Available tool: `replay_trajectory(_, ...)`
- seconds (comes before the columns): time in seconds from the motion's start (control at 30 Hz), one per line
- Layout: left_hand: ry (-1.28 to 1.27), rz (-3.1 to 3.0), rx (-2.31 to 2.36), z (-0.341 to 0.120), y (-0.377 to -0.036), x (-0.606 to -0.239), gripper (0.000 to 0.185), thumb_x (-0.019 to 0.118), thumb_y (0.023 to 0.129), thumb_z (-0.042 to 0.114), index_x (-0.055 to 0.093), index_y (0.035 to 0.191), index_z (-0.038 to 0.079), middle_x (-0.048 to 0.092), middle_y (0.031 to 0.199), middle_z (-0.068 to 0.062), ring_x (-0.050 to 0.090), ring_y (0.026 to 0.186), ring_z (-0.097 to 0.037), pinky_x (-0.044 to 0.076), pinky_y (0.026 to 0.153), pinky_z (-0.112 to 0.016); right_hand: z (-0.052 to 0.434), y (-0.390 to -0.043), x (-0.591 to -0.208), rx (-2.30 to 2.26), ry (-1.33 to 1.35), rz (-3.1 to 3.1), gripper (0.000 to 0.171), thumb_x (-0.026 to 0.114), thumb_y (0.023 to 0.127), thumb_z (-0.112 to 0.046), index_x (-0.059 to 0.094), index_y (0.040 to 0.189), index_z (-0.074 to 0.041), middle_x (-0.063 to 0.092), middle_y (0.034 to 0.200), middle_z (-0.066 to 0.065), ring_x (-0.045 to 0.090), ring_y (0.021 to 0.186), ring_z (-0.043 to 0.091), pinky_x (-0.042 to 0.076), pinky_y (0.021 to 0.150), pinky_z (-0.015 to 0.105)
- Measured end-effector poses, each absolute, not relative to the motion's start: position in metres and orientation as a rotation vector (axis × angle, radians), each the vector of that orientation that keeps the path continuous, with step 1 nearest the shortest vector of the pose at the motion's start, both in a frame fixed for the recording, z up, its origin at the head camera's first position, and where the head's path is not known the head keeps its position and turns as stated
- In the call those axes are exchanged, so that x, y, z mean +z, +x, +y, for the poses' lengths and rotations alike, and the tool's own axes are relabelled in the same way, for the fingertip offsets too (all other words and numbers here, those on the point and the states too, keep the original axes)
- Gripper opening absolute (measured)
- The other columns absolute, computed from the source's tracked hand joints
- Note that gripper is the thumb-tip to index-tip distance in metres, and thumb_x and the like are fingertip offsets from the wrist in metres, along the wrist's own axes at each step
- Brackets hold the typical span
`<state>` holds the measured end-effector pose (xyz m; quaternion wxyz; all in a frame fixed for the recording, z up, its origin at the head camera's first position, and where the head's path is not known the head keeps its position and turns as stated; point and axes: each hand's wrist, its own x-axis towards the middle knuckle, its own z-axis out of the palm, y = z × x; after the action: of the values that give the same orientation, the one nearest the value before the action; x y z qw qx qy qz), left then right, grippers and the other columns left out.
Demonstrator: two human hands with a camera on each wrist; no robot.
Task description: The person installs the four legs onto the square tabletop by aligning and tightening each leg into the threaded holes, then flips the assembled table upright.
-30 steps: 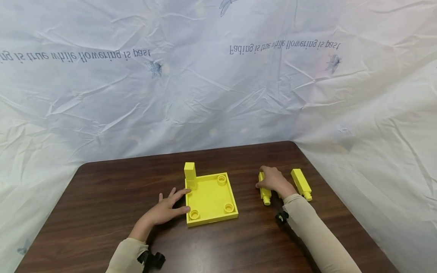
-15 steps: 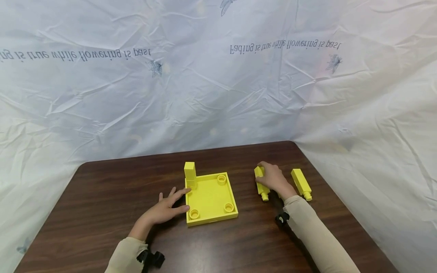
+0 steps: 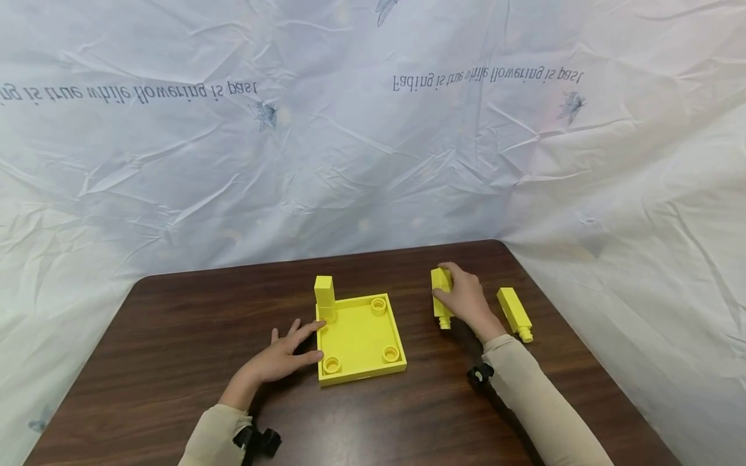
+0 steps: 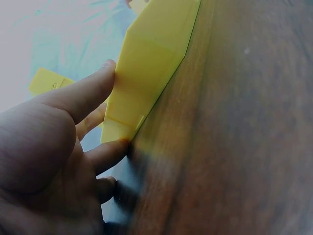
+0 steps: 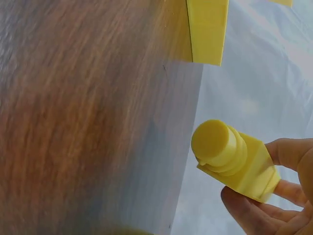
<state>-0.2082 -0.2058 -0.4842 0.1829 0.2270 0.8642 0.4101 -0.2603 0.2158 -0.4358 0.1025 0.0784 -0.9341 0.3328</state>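
Observation:
A square yellow tray (image 3: 360, 338) with round sockets lies mid-table; one yellow post (image 3: 324, 298) stands upright in its far left corner. My left hand (image 3: 283, 358) rests flat beside the tray, straight fingers touching its left wall (image 4: 142, 73). My right hand (image 3: 463, 299) grips a second yellow post (image 3: 441, 292) and holds it lifted off the table, peg end pointing toward me. In the right wrist view that post (image 5: 234, 160) shows its round peg, fingers curled round its body.
A third yellow post (image 3: 515, 313) lies on the dark wooden table (image 3: 175, 336), right of my right hand. A crinkled white sheet (image 3: 350, 142) hangs behind and drapes past the table's right edge.
My right hand has lifted the post off the table and carried it up and slightly left. The left hand and the tray have not moved.

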Motion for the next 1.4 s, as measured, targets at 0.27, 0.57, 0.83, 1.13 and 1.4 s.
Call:
replay_trajectory(0.27, 0.636, 2.453, 1.135, -0.206, -0.209, -0.487, 0.072, 0.062, 0.108, 0.043, 0.031, 0.168, 0.02, 0.026, 0.172, -0.018, -0.006, 0.16, -0.047, -0.024, 0.114, -0.073, 0.211, -0.258, -0.431, 0.98, 0.252, -2.66, 0.058, 0.076, 0.098, -0.014, 0.053, 0.151, -0.004, 0.046, 0.058, 0.006, 0.032, 0.041, 0.014, 0.038, 0.043, 0.03)
replay_trajectory(0.57, 0.642, 2.459, 1.127, -0.206, -0.21, -0.488, 0.072, 0.062, 0.108, 0.043, 0.031, 0.168, 0.019, 0.026, 0.172, -0.019, -0.005, 0.159, -0.048, -0.024, 0.114, -0.073, 0.202, -0.251, -0.422, 0.996, 0.317, -2.582, 0.059, 0.079, 0.096, -0.011, 0.056, 0.149, -0.004, 0.069, 0.105, 0.021, 0.056, 0.061, 0.02, 0.049, 0.054, 0.034)
replay_trajectory(0.83, 0.646, 2.46, 1.126, -0.206, -0.21, -0.488, 0.072, 0.062, 0.107, 0.043, 0.031, 0.168, 0.019, 0.025, 0.172, -0.019, -0.005, 0.159, -0.048, -0.023, 0.114, -0.073, 0.192, -0.245, -0.416, 1.076, 0.412, -2.462, 0.059, 0.081, 0.094, -0.008, 0.057, 0.148, -0.006, 0.07, 0.111, 0.019, 0.071, 0.082, 0.03, 0.059, 0.061, 0.037)
replay_trajectory(1.13, 0.654, 2.451, 1.138, -0.207, -0.209, -0.488, 0.073, 0.062, 0.108, 0.042, 0.031, 0.168, 0.019, 0.025, 0.172, -0.019, -0.006, 0.16, -0.047, -0.023, 0.114, -0.073, 0.183, -0.237, -0.413, 1.153, 0.494, -2.339, 0.059, 0.083, 0.092, -0.007, 0.059, 0.146, -0.006, 0.07, 0.121, 0.02, 0.074, 0.081, 0.028, 0.061, 0.059, 0.032)
replay_trajectory(1.4, 0.664, 2.446, 1.14, -0.207, -0.21, -0.489, 0.073, 0.063, 0.108, 0.041, 0.03, 0.169, 0.019, 0.024, 0.172, -0.019, -0.006, 0.16, -0.047, -0.024, 0.114, -0.073, 0.168, -0.226, -0.407, 1.232, 0.599, -2.272, 0.058, 0.082, 0.093, -0.006, 0.058, 0.146, -0.008, 0.068, 0.119, 0.018, 0.075, 0.079, 0.026, 0.062, 0.062, 0.029)
